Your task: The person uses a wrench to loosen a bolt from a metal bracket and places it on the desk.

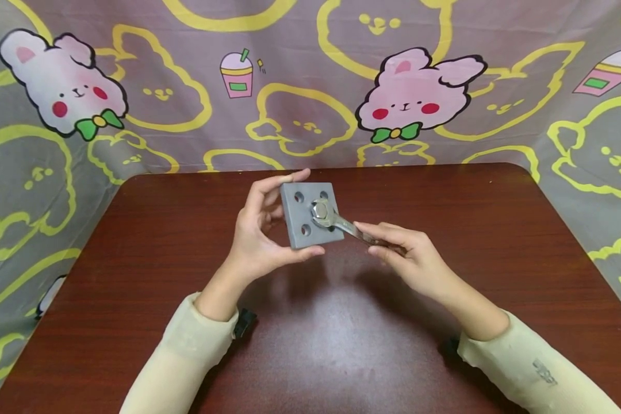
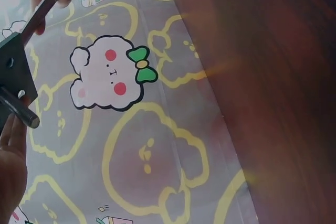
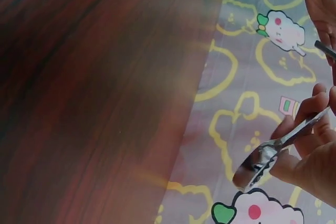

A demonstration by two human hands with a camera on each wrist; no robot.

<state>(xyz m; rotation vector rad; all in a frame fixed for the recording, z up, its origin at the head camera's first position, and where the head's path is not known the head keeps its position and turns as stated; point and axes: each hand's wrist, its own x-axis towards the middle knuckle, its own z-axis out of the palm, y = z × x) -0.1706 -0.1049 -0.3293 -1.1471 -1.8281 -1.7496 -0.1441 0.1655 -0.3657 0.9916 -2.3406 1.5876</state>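
A grey square plate (image 1: pixel 296 214) with holes near its corners is held up over the table by my left hand (image 1: pixel 256 233), thumb along its lower edge and fingers at the upper edge. A hex bolt's head (image 1: pixel 320 210) sits at the plate's middle; its threaded shank (image 2: pixel 21 109) sticks out behind in the left wrist view. My right hand (image 1: pixel 416 259) grips a metal wrench (image 1: pixel 348 226) by the handle, with the wrench's open end around the bolt head. In the right wrist view the wrench's other end (image 3: pixel 257 165) projects past the right hand, its inner edge notched.
The dark red-brown wooden table (image 1: pixel 160 230) lies beneath both hands. A grey curtain (image 1: pixel 300 63) with cartoon rabbits stands behind the table and along both sides. Cream sleeves (image 1: pixel 186 333) cover both forearms, with a small black device (image 1: pixel 245 323) at the left wrist.
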